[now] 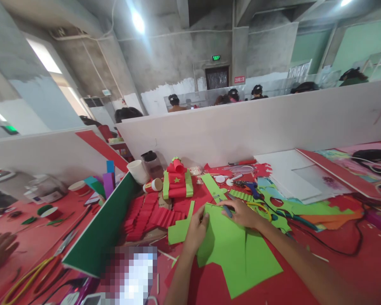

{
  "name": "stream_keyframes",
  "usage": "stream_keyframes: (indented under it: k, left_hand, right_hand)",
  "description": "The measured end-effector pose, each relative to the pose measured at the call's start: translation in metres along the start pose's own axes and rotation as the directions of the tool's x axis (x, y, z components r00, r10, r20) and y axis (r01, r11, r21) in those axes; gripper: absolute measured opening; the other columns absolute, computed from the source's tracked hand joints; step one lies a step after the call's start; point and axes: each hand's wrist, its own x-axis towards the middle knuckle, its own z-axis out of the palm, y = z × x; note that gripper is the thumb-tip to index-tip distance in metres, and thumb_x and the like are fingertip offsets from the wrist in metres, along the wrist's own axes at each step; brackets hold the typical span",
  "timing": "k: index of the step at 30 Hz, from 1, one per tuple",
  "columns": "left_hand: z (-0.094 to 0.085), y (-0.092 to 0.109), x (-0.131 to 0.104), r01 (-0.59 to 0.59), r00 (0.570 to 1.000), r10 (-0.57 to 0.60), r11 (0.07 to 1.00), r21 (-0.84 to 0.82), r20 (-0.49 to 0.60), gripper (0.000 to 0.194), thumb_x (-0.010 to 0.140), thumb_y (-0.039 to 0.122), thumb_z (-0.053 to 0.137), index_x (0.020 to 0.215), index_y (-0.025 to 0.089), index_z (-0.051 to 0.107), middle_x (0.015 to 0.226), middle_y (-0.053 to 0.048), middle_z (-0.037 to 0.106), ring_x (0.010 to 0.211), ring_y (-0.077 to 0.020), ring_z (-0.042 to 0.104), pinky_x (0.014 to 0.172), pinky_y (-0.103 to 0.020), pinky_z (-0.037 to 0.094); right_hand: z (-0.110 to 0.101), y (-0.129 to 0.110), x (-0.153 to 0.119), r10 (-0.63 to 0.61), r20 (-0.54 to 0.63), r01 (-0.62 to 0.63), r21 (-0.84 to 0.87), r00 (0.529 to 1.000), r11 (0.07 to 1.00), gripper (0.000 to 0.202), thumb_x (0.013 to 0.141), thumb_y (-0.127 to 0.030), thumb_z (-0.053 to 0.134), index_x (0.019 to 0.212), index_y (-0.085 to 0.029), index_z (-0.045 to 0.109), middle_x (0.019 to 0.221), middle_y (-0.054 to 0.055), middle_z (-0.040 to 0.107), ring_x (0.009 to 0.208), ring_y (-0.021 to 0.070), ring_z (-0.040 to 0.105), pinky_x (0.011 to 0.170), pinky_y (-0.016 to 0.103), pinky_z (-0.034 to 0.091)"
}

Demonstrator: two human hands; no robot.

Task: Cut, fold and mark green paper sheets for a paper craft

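Note:
A large light green sheet (235, 258) with a cut, stepped outline lies on the red table. My left hand (197, 226) is closed on its upper left edge, fingers bent against the sheet. At the sheet's upper edge my right hand (238, 212) is closed around a small dark blue-grey tool (227, 211), whose exact kind I cannot make out. Left of my left hand lies a smaller green piece (177, 232). Behind the hands stands a red and green paper model (178, 180) with a star on its front.
Folded red strips (146, 216) lie left of the hands, beside a slanted green board (104, 228). Yellow-handled scissors (260, 209), a blue glue gun (253, 189) and green scraps are at the right. Another person's hand (0, 250) rests at the far left.

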Motion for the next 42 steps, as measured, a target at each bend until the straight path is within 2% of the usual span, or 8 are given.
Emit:
stream_keyframes:
  k: [5,10,13,17,20,30,37,42]
  left_hand:
    - [0.004,0.002,-0.001,-0.052,0.996,0.046,0.996,0.076,0.08,0.045,0.085,0.04,0.058,0.121,0.014,0.06,0.103,-0.01,0.071,0.1,-0.0254,0.063,0.09,-0.038,0.049]
    - [0.004,0.006,-0.007,-0.071,0.997,0.075,0.953,0.293,-0.001,0.04,0.086,0.031,0.055,0.122,0.016,0.058,0.099,-0.01,0.07,0.096,-0.024,0.063,0.084,-0.034,0.05]
    - [0.0,0.009,-0.01,-0.021,0.998,0.05,0.874,0.486,-0.047,0.042,0.086,0.024,0.05,0.127,0.015,0.052,0.096,-0.009,0.068,0.089,-0.0239,0.064,0.079,-0.035,0.049]
    - [-0.003,0.008,-0.01,-0.037,0.996,0.079,0.749,0.661,-0.034,0.045,0.084,0.015,0.046,0.129,0.016,0.048,0.097,-0.011,0.066,0.093,-0.0256,0.063,0.081,-0.038,0.048]
    - [-0.004,0.004,-0.007,-0.109,0.978,0.205,0.686,0.719,-0.047,0.044,0.082,0.011,0.048,0.126,0.016,0.051,0.108,-0.013,0.064,0.105,-0.0269,0.059,0.088,-0.04,0.047]
    - [-0.002,0.005,-0.009,-0.216,0.956,0.293,0.716,0.664,-0.005,0.028,0.079,0.007,0.049,0.101,0.018,0.063,0.103,-0.01,0.062,0.1,-0.0244,0.059,0.089,-0.04,0.048]
    - [-0.001,0.003,-0.007,-0.23,0.956,0.292,0.775,0.589,-0.011,0.021,0.079,0.009,0.051,0.092,0.02,0.064,0.098,-0.01,0.064,0.094,-0.025,0.061,0.086,-0.04,0.048]
    - [0.004,0.008,-0.011,-0.205,0.973,0.228,0.844,0.495,0.014,0.019,0.089,0.028,0.051,0.104,0.019,0.06,0.102,-0.01,0.065,0.087,-0.0227,0.063,0.079,-0.036,0.049]
  right_hand:
    - [-0.002,-0.001,-0.001,-0.025,0.041,0.023,0.044,0.999,0.999,0.044,0.083,-0.024,0.061,0.127,-0.021,0.065,0.112,0.009,0.072,0.095,0.0242,0.068,0.082,0.031,0.051]
    - [0.001,0.001,-0.001,-0.026,0.034,0.027,-0.014,0.999,1.0,0.043,0.086,-0.025,0.059,0.129,-0.022,0.062,0.098,0.006,0.074,0.081,0.0202,0.067,0.073,0.028,0.05]
    - [0.0,0.01,0.002,0.004,-0.067,-0.007,-0.051,0.998,0.999,0.038,0.092,-0.029,0.053,0.128,-0.022,0.062,0.085,0.004,0.073,0.068,0.0181,0.064,0.065,0.028,0.048]
    - [-0.005,0.03,0.006,-0.034,-0.254,-0.004,-0.149,0.967,0.989,0.032,0.096,-0.025,0.045,0.122,-0.023,0.062,0.104,0.008,0.071,0.094,0.0226,0.065,0.082,0.033,0.047]
    - [-0.004,0.041,0.007,-0.043,-0.202,-0.009,-0.252,0.978,0.968,0.033,0.093,-0.016,0.045,0.121,-0.022,0.062,0.106,0.009,0.07,0.097,0.0235,0.062,0.082,0.034,0.045]
    - [0.016,0.028,0.057,-0.066,0.013,0.064,-0.498,0.998,0.865,0.037,0.076,0.004,0.053,0.105,-0.018,0.062,0.095,0.008,0.067,0.09,0.0213,0.058,0.077,0.028,0.038]
    - [0.03,0.032,0.068,-0.06,0.037,0.07,-0.507,0.998,0.859,0.04,0.068,0.005,0.055,0.102,-0.017,0.058,0.098,0.009,0.065,0.096,0.0242,0.056,0.082,0.032,0.039]
    - [0.024,0.012,0.045,-0.012,-0.182,-0.012,-0.133,0.983,0.991,0.013,0.086,-0.015,0.053,0.098,-0.019,0.052,0.092,0.005,0.063,0.084,0.0188,0.058,0.077,0.03,0.043]
